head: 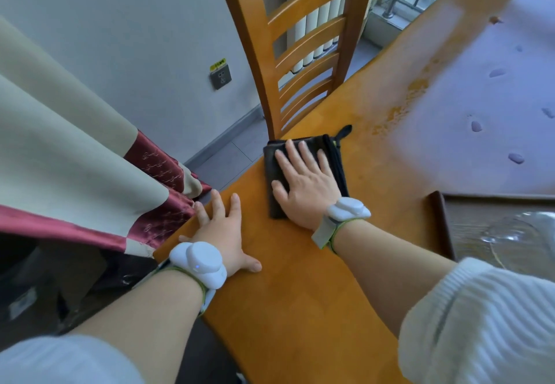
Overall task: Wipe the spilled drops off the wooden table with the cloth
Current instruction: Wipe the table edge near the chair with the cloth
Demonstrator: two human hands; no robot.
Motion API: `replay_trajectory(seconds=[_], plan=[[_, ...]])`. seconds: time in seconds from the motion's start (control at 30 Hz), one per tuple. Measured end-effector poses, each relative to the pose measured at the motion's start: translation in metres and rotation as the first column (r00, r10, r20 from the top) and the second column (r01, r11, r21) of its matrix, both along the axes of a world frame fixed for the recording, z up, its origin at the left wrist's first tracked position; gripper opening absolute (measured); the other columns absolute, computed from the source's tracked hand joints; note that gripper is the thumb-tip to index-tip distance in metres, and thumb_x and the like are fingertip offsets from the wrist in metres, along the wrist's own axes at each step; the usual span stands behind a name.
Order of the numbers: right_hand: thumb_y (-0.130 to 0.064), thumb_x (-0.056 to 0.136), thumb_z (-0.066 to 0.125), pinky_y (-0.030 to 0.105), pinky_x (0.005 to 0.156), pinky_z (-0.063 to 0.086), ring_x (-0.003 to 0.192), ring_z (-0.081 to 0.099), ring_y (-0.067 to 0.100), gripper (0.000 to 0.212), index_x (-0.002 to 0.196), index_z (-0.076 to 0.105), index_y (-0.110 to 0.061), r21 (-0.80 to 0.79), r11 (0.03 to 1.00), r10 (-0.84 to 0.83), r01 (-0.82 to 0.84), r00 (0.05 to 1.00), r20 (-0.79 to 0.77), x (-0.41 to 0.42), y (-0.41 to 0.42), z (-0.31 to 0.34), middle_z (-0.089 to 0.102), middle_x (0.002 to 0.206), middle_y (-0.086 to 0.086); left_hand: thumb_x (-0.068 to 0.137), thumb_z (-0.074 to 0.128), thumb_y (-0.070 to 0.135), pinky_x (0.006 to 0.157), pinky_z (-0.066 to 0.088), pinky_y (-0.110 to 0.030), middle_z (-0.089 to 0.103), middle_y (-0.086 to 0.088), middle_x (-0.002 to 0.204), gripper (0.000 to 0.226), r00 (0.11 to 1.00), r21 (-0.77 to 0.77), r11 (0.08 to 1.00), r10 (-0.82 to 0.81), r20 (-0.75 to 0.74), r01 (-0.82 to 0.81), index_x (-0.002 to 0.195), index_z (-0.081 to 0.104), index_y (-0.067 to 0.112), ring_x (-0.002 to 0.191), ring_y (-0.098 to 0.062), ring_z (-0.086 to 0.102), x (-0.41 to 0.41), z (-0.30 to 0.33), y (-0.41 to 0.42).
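Note:
A dark folded cloth (338, 155) lies on the wooden table (300, 293) near its far left edge. My right hand (303, 182) presses flat on the cloth with straight, spread fingers. My left hand (222, 227) rests flat on the bare wood by the table's left edge, fingers spread, a little nearer than the cloth. Several spilled drops (516, 158) sit to the right on the part of the tabletop that reflects the window light, well apart from the cloth.
A wooden slat-back chair (300, 53) stands against the table's far edge just behind the cloth. A beige and red curtain (90, 158) hangs at the left. A dark-rimmed tray with a clear glass object (510, 233) sits at the right.

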State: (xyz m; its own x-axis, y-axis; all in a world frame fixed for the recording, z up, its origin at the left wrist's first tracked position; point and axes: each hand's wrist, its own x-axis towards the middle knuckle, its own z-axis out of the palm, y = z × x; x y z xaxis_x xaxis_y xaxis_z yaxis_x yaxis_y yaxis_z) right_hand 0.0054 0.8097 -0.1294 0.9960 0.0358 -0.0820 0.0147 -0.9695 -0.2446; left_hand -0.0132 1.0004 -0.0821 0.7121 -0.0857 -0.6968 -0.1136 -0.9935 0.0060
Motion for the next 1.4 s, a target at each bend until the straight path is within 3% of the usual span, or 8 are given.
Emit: replay_trajectory(seconds=[0.1, 0.2, 0.47, 0.67, 0.8, 0.97, 1.13, 1.4], plan=[[-0.059, 0.098, 0.020, 0.042, 0.122, -0.010, 0.152, -0.007, 0.014, 0.066, 0.158, 0.016, -0.031, -0.010, 0.983, 0.185, -0.185, 0.983, -0.006, -0.019, -0.024, 0.001, 0.002, 0.166, -0.006, 0.061, 0.082, 0.064, 0.106, 0.026, -0.074, -0.034, -0.004, 0.157, 0.143, 1.000, 0.008, 1.000, 0.003, 0.002, -0.004, 0.152, -0.023, 0.028, 0.146, -0.040, -0.020, 0.000, 0.001, 0.001], [-0.061, 0.098, 0.022, 0.042, 0.123, -0.007, 0.152, -0.005, 0.013, 0.066, 0.158, 0.016, -0.033, -0.041, 0.973, 0.228, -0.228, 0.974, -0.002, -0.014, -0.051, 0.001, 0.003, 0.166, -0.009, 0.061, 0.082, 0.064, 0.107, 0.025, -0.073, -0.034, -0.004, 0.157, 0.143, 1.000, 0.006, 1.000, 0.003, 0.004, -0.003, 0.152, -0.023, 0.029, 0.146, -0.041, -0.021, 0.001, 0.001, 0.001], [-0.059, 0.094, 0.018, 0.047, 0.122, -0.009, 0.153, -0.003, 0.018, 0.069, 0.157, 0.017, -0.031, -0.029, 0.971, -0.235, 0.235, 0.972, 0.010, 0.030, -0.004, -0.005, 0.006, 0.167, -0.004, 0.061, 0.084, 0.060, 0.105, 0.022, -0.076, -0.035, -0.004, 0.156, 0.144, 1.000, -0.014, 1.000, 0.013, -0.001, -0.013, 0.152, -0.023, 0.029, 0.146, -0.042, -0.022, 0.002, -0.004, 0.003], [-0.057, 0.097, 0.022, 0.042, 0.121, -0.012, 0.152, -0.006, 0.016, 0.067, 0.158, 0.017, -0.030, 0.005, 0.998, 0.062, -0.062, 0.998, -0.005, -0.016, -0.001, -0.001, 0.004, 0.167, -0.005, 0.060, 0.083, 0.062, 0.106, 0.025, -0.075, -0.035, -0.004, 0.156, 0.144, 1.000, -0.008, 1.000, 0.011, 0.006, -0.011, 0.151, -0.023, 0.029, 0.146, -0.040, -0.021, 0.000, -0.002, 0.003], [-0.059, 0.097, 0.022, 0.040, 0.122, -0.011, 0.152, -0.005, 0.014, 0.067, 0.158, 0.017, -0.031, -0.039, 0.992, 0.118, -0.118, 0.993, -0.009, -0.035, -0.041, 0.002, 0.004, 0.166, -0.006, 0.059, 0.083, 0.064, 0.105, 0.025, -0.075, -0.034, -0.005, 0.157, 0.145, 1.000, 0.006, 1.000, -0.002, -0.001, 0.002, 0.152, -0.022, 0.028, 0.146, -0.041, -0.020, 0.001, 0.002, 0.001], [-0.063, 0.096, 0.018, 0.043, 0.123, -0.005, 0.152, -0.006, 0.014, 0.069, 0.158, 0.012, -0.035, -0.072, 0.992, -0.107, 0.104, 0.994, -0.031, -0.007, -0.073, 0.001, 0.000, 0.166, -0.008, 0.059, 0.084, 0.063, 0.104, 0.023, -0.076, -0.036, -0.004, 0.155, 0.146, 1.000, -0.002, 1.000, -0.004, -0.010, 0.004, 0.151, -0.024, 0.029, 0.145, -0.041, -0.022, 0.003, -0.004, 0.003], [-0.060, 0.094, 0.018, 0.046, 0.122, -0.008, 0.153, -0.005, 0.017, 0.070, 0.158, 0.014, -0.032, -0.038, 0.942, -0.336, 0.335, 0.942, -0.015, 0.008, -0.031, -0.002, 0.002, 0.167, -0.006, 0.060, 0.083, 0.063, 0.105, 0.023, -0.076, -0.035, -0.005, 0.156, 0.145, 1.000, -0.003, 1.000, -0.015, 0.001, 0.015, 0.151, -0.024, 0.029, 0.146, -0.042, -0.021, 0.002, -0.007, 0.001], [-0.056, 0.097, 0.026, 0.043, 0.122, -0.008, 0.153, -0.003, 0.015, 0.066, 0.157, 0.021, -0.029, -0.003, 0.996, 0.089, -0.089, 0.996, -0.007, -0.058, -0.017, -0.002, 0.007, 0.166, -0.005, 0.062, 0.081, 0.064, 0.112, 0.026, -0.066, -0.032, -0.008, 0.158, 0.144, 0.999, 0.000, 1.000, -0.029, 0.023, 0.029, 0.152, -0.024, 0.026, 0.146, -0.044, -0.020, 0.000, -0.001, 0.004]])
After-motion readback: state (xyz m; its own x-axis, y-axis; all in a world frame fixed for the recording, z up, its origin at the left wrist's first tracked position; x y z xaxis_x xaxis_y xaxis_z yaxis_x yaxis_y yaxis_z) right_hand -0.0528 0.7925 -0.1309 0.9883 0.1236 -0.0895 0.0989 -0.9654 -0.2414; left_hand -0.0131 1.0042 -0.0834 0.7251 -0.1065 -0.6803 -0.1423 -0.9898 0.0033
